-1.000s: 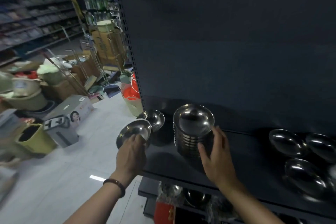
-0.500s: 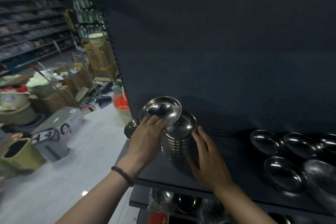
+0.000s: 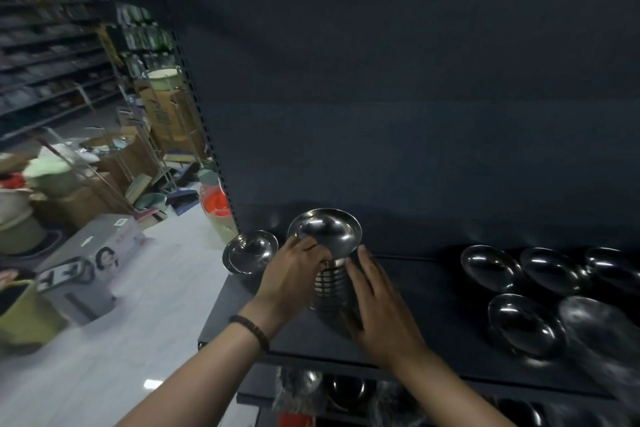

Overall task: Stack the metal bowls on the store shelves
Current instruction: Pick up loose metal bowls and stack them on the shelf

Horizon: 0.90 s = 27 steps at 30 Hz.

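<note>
We stand in a dim store, at a dark metal shelf (image 3: 426,291) with a dark back panel behind it. Our left hand (image 3: 292,279) is closed around the left side of a stack of metal bowls (image 3: 330,288), with the fingers just under the rim of the top bowl (image 3: 325,231). A dark bead bracelet (image 3: 251,329) is on this wrist. Our right hand (image 3: 379,315) lies flat and open against the right side of the stack, fingers stretched upward, gripping nothing. The stack stands upright near the left end of the shelf, not far from the front edge.

Just left of the stack, one small bowl (image 3: 251,251) sits at the corner of the shelf, very near the left edge. To the right there is free shelf surface, and then several loose bowls (image 3: 491,267) lying well apart from the stack. One more bowl (image 3: 524,324) is close to the front edge.

Beyond the left edge, the pale floor (image 3: 104,357) is open, with a grey carton (image 3: 91,258) and other goods farther away.
</note>
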Each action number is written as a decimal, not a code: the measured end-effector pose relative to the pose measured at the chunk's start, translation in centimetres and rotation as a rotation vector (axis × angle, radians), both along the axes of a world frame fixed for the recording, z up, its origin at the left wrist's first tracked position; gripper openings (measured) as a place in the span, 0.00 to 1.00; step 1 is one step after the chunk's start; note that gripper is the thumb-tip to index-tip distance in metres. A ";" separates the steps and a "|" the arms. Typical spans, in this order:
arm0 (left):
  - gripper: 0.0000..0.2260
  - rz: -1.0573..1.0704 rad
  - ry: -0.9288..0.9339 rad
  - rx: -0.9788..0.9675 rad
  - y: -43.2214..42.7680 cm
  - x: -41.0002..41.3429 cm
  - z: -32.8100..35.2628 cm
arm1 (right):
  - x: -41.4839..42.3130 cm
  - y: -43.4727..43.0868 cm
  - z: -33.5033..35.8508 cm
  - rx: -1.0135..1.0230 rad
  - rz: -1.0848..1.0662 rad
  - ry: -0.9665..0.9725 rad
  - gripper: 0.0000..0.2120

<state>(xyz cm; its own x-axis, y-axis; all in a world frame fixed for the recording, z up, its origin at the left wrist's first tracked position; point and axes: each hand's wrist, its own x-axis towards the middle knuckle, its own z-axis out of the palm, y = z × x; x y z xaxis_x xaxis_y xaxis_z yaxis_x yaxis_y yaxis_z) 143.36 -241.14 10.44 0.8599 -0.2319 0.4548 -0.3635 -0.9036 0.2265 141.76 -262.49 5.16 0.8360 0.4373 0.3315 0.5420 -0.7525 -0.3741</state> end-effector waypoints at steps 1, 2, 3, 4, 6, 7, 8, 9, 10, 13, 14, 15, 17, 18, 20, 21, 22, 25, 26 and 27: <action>0.09 0.003 0.004 0.006 0.3 0.1 -0.5 | 0.1 0.2 0.0 -0.007 0.002 0.002 0.38; 0.09 0.004 0.001 0.006 0.5 0.1 -0.8 | 0.2 0.4 -0.1 -0.014 0.004 0.004 0.38; 0.10 -0.001 -0.009 -0.002 0.6 0.0 -0.9 | 0.2 0.7 -0.1 -0.022 0.004 0.006 0.38; 0.11 -0.017 -0.025 -0.009 0.5 0.0 -0.9 | 0.3 0.9 -0.2 -0.031 0.003 0.004 0.39; 0.11 -0.080 -0.077 -0.018 0.1 -0.1 -0.4 | 0.4 1.2 -0.3 -0.044 0.004 -0.002 0.38; 0.10 -0.109 -0.101 -0.016 -0.1 -0.1 -0.3 | 0.5 1.3 -0.4 -0.051 0.003 -0.011 0.38; 0.09 -0.126 -0.119 -0.022 -0.1 -0.1 -0.4 | 0.5 1.4 -0.5 -0.061 0.002 -0.025 0.38; 0.08 -0.133 -0.115 -0.040 0.1 0.1 -0.5 | 0.6 1.5 -0.6 -0.070 -0.002 -0.030 0.38; 0.07 -0.127 -0.092 -0.068 0.4 0.2 -0.8 | 0.5 1.5 -0.6 -0.073 -0.007 -0.031 0.38; 0.07 -0.064 -0.080 -0.213 2.0 0.0 -1.9 | 0.3 1.8 -0.7 -0.057 -0.022 -0.012 0.38; 0.07 -0.031 -0.106 -0.267 2.8 -0.1 -2.2 | 0.2 2.0 -0.7 -0.046 -0.025 -0.006 0.38; 0.07 0.011 -0.128 -0.313 3.8 -0.3 -2.4 | 0.2 2.2 -0.6 -0.029 -0.028 -0.006 0.38; 0.09 0.122 -0.125 -0.332 6.5 -0.4 -3.5 | -0.1 2.5 -0.5 -0.002 -0.038 -0.021 0.37; 0.11 0.181 -0.095 -0.304 7.9 -0.3 -4.0 | -0.2 2.8 -0.4 -0.001 -0.042 -0.031 0.37; 0.15 0.246 -0.009 -0.226 10.9 0.3 -5.7 | -0.4 3.5 -0.5 0.006 -0.056 -0.041 0.36; 0.16 0.252 0.037 -0.199 12.1 0.6 -6.7 | -0.4 3.8 -0.5 0.014 -0.068 -0.043 0.36; 0.15 0.262 0.085 -0.181 13.1 0.9 -7.6 | -0.5 4.1 -0.6 0.022 -0.079 -0.048 0.36; 0.13 0.327 0.231 -0.159 15.2 2.5 -10.4 | -0.9 4.8 -1.0 0.027 -0.102 -0.068 0.38; 0.13 0.360 0.274 -0.146 15.8 3.0 -11.4 | -1.0 4.9 -1.2 0.018 -0.110 -0.081 0.39; 0.13 0.378 0.309 -0.132 16.2 3.5 -12.3 | -1.0 5.0 -1.3 0.009 -0.120 -0.093 0.40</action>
<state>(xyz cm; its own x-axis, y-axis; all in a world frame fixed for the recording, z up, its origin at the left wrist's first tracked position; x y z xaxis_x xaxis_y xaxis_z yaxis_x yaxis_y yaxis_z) 146.84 -224.93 -1.89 0.9717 0.1642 0.1697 0.0861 -0.9155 0.3929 140.73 -257.50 3.85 0.8473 0.3330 0.4138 0.4814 -0.8105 -0.3335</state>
